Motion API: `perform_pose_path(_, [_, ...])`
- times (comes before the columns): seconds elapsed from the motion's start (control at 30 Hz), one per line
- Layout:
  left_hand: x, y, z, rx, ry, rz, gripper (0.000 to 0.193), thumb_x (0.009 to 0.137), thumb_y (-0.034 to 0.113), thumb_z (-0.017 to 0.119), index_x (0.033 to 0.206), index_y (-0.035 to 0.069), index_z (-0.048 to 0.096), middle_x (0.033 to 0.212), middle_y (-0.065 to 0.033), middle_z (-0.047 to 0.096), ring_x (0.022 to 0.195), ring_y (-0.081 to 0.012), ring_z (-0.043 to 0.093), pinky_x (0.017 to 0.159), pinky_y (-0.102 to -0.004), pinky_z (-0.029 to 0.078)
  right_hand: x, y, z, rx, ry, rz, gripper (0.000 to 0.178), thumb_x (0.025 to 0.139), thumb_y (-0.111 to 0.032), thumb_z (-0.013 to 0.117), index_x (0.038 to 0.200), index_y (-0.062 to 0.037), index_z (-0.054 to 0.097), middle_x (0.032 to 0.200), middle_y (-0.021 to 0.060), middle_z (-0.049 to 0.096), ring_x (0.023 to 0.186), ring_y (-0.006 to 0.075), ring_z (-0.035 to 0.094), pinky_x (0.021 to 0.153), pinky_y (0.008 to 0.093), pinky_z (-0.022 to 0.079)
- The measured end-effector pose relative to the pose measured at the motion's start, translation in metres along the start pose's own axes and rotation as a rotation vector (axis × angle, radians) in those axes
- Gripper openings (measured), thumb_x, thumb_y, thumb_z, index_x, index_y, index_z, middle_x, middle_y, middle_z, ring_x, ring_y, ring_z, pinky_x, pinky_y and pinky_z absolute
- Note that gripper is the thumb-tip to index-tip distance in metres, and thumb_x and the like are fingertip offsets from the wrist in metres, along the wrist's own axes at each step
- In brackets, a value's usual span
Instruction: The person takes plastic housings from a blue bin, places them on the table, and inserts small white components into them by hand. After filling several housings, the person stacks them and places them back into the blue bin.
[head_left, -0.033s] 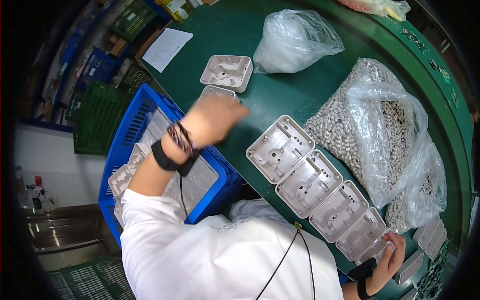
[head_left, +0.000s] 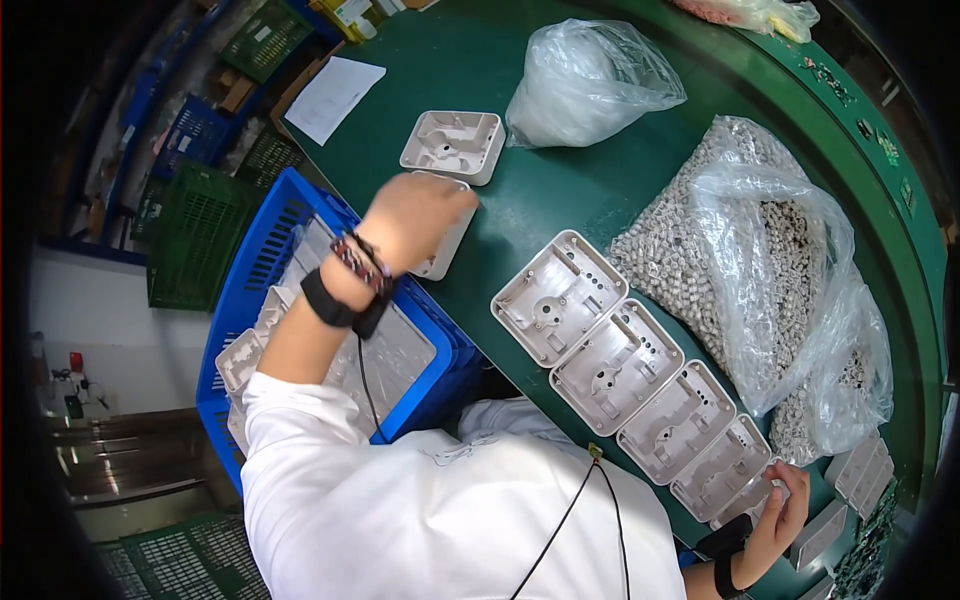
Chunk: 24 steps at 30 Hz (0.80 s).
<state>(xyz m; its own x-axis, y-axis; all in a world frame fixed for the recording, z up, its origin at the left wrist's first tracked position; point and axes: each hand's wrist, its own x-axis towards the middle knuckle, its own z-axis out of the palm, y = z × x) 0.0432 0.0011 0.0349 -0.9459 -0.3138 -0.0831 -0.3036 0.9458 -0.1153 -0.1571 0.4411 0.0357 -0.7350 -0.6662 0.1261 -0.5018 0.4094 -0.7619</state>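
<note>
My left hand [head_left: 415, 222], slightly blurred, is over a light grey plastic housing [head_left: 452, 245] near the table's left edge. Its fingers are curled down, and what they grip is hidden. Just beyond lies another open-topped grey housing [head_left: 455, 143]. At the lower right, my right hand [head_left: 783, 515] rests with bent, parted fingers at the end housing [head_left: 742, 500] of a slanting row, its thumb apart from the fingertips. Several more housings make up the row, including the large one [head_left: 560, 298] at its upper end, all with their hollow insides facing up.
A clear bag of small grey parts [head_left: 668, 255] lies right of the row. Another translucent bag [head_left: 590, 85] and a paper sheet [head_left: 335, 98] are farther back. Left of the green table [head_left: 540, 190] stands a blue crate [head_left: 225, 330] with bagged parts. Flat grey pieces [head_left: 862, 472] stand lower right.
My left hand has shifted slightly left at the housing, uncovering more of its near side. My right hand and the row of housings stay as they were.
</note>
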Motion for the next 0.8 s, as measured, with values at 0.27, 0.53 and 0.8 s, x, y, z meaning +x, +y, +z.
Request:
perform_pose_path(0.27, [-0.005, 0.004, 0.026, 0.057, -0.324, -0.072, 0.027, 0.079, 0.029, 0.059, 0.098, 0.010, 0.056, 0.083, -0.0082, 0.059, 0.077, -0.0293, 0.058, 0.070, -0.0368, 0.047, -0.002, 0.006, -0.001, -0.024, 0.024, 0.022, 0.019, 0.086, -0.009, 0.048, 0.098, 0.0042, 0.054, 0.084, 0.0113, 0.051, 0.080, 0.0200, 0.051, 0.075, 0.0281, 0.039])
perform_pose_path(0.53, [0.024, 0.029, 0.016, -0.185, -0.087, 0.295, 0.024, 0.081, 0.027, 0.058, 0.099, 0.012, 0.056, 0.089, -0.0088, 0.060, 0.084, -0.0277, 0.059, 0.070, -0.0368, 0.048, -0.004, 0.009, -0.003, 0.001, 0.025, 0.035, 0.021, 0.085, -0.011, 0.049, 0.098, 0.0045, 0.055, 0.088, 0.0130, 0.054, 0.081, 0.0224, 0.052, 0.076, 0.0300, 0.040])
perform_pose_path(0.8, [0.030, -0.052, 0.023, -0.089, -0.117, -0.145, 0.025, 0.084, 0.021, 0.056, 0.107, 0.011, 0.056, 0.092, -0.0137, 0.061, 0.086, -0.0327, 0.058, 0.075, -0.0385, 0.046, -0.020, 0.007, -0.010, 0.033, 0.085, -0.012, 0.020, 0.089, -0.007, 0.050, 0.103, 0.0058, 0.057, 0.094, 0.0155, 0.060, 0.081, 0.0242, 0.059, 0.070, 0.0304, 0.046])
